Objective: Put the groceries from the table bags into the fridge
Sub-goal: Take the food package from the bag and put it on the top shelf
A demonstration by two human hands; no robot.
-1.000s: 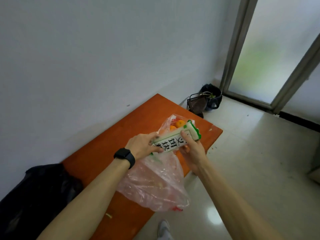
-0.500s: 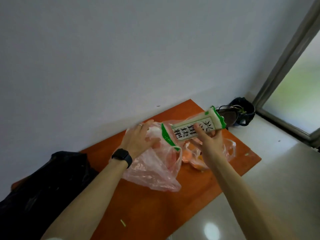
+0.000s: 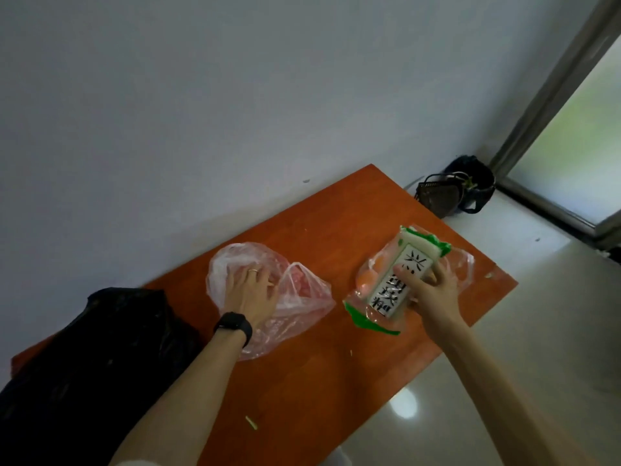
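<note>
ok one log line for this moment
left grip rests on pink plastic bag | right grip holds green-white packet over bag of oranges | both bags on orange table

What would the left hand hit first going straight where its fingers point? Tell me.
The clear plastic bag: the left hand lies on it, aimed toward the white wall. Going on, it would probably push the bag over the orange table to that wall, though depth is unclear.

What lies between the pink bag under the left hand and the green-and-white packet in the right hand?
Only bare orange table separates bag and packet, per the head view.
</note>
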